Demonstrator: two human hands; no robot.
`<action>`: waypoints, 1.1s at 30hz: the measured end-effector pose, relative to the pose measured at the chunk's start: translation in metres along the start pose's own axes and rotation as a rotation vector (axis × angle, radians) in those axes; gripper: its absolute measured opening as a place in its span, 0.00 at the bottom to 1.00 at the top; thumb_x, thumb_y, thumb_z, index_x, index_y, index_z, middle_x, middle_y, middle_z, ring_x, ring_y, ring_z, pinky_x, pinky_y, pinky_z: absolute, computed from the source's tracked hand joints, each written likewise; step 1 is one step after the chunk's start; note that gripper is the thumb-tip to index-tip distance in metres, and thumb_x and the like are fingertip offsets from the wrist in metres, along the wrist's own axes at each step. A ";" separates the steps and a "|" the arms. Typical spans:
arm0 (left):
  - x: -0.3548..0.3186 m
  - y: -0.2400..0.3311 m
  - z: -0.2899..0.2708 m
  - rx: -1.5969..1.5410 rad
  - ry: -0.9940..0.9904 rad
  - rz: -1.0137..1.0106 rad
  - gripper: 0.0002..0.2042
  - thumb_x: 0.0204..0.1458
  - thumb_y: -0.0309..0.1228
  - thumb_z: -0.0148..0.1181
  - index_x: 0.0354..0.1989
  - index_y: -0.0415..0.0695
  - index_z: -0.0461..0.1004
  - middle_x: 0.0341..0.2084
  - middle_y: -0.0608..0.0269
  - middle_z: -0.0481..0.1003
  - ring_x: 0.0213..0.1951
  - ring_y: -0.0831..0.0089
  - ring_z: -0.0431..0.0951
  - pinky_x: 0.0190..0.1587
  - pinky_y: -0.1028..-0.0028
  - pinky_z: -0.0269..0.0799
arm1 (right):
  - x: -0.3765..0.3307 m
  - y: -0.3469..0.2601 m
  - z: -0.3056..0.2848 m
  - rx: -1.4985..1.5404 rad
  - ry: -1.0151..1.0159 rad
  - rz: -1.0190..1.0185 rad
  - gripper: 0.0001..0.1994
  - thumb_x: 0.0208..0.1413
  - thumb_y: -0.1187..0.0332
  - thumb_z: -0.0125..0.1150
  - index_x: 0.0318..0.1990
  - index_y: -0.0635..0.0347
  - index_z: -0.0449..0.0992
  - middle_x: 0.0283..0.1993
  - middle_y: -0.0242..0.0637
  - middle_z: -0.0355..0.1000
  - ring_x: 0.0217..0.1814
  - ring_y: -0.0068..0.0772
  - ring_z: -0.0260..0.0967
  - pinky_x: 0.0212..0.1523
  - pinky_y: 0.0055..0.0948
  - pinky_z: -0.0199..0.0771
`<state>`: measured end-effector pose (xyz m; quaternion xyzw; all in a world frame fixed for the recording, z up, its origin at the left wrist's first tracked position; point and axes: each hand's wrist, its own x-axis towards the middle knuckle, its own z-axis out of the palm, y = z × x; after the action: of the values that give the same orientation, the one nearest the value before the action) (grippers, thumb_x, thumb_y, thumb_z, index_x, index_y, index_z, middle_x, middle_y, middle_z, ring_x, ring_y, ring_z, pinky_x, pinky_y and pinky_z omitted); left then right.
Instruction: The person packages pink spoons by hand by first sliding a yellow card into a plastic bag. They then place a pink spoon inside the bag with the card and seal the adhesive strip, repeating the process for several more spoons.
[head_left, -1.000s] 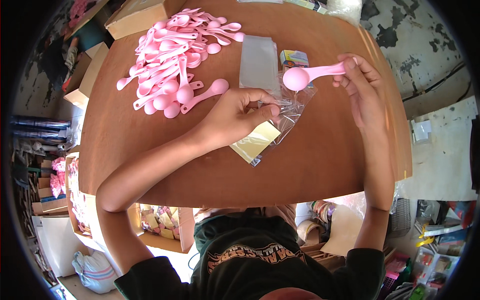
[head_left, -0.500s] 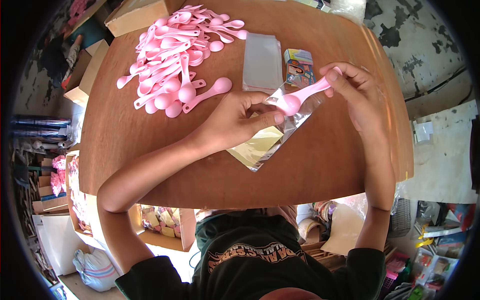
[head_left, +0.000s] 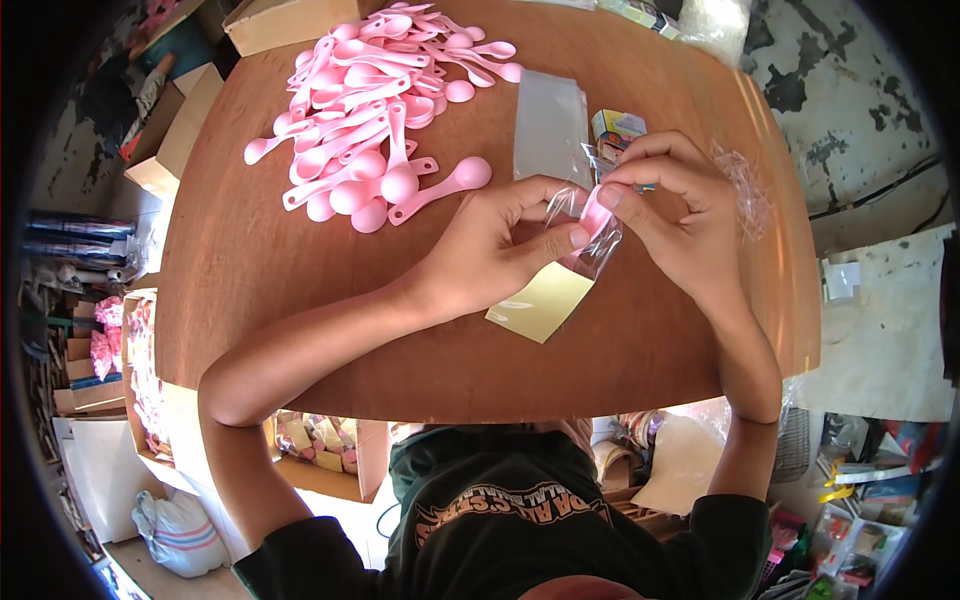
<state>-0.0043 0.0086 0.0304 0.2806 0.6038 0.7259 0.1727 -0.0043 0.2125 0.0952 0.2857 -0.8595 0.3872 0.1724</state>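
My left hand (head_left: 485,240) grips a clear plastic bag (head_left: 608,248) between thumb and fingers. A pale yellow card (head_left: 545,303) shows at the bag's lower end. My right hand (head_left: 680,205) pinches the handle end of a pink measuring spoon (head_left: 597,216), whose bowl end is down inside the bag and partly hidden by my left thumb. To the left lies a heap of pink spoons (head_left: 365,105), with one spoon (head_left: 440,190) at its near edge. Beyond my hands are a stack of clear bags (head_left: 550,125) and a small colourful box (head_left: 616,128).
Crumpled clear plastic (head_left: 742,190) lies on the wooden table (head_left: 300,330) at the right. A cardboard box (head_left: 290,25) stands at the far left edge. Below the table, an open box (head_left: 320,445) holds several packets. A white sack (head_left: 180,535) sits on the floor at lower left.
My right hand has moved down and left, and the spoon has gone deeper into the bag and stands steeper. The view has shifted slightly, and crumpled plastic now shows at the right.
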 end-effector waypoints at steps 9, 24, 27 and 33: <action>-0.011 0.013 0.007 0.410 -0.019 0.102 0.27 0.56 0.23 0.60 0.63 0.34 0.60 0.35 0.57 0.80 0.34 0.79 0.81 0.34 0.79 0.76 | -0.001 -0.013 -0.005 -0.439 -0.017 -0.229 0.08 0.41 0.74 0.72 0.32 0.60 0.82 0.35 0.33 0.74 0.36 0.36 0.71 0.36 0.32 0.71; -0.014 0.012 0.010 0.500 -0.050 0.267 0.23 0.53 0.20 0.62 0.59 0.33 0.67 0.46 0.48 0.78 0.41 0.65 0.83 0.38 0.72 0.79 | -0.013 -0.002 -0.013 0.176 -0.152 0.100 0.04 0.44 0.83 0.62 0.29 0.67 0.78 0.33 0.34 0.72 0.35 0.23 0.69 0.36 0.23 0.67; -0.018 0.015 0.012 0.517 -0.067 0.297 0.23 0.53 0.20 0.62 0.58 0.34 0.68 0.49 0.48 0.77 0.43 0.65 0.83 0.39 0.74 0.79 | -0.024 -0.001 -0.010 0.355 -0.117 0.207 0.03 0.45 0.80 0.63 0.30 0.65 0.80 0.31 0.32 0.74 0.34 0.19 0.69 0.37 0.22 0.69; -0.025 0.007 0.010 0.428 -0.013 0.261 0.22 0.54 0.21 0.61 0.59 0.37 0.69 0.44 0.49 0.79 0.39 0.68 0.84 0.37 0.73 0.78 | -0.025 0.007 -0.027 0.569 0.046 0.346 0.04 0.50 0.81 0.59 0.31 0.67 0.79 0.33 0.33 0.74 0.35 0.18 0.69 0.38 0.22 0.69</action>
<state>0.0225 0.0002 0.0336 0.3911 0.7011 0.5959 0.0179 0.0126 0.2460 0.0956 0.1635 -0.7487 0.6414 0.0369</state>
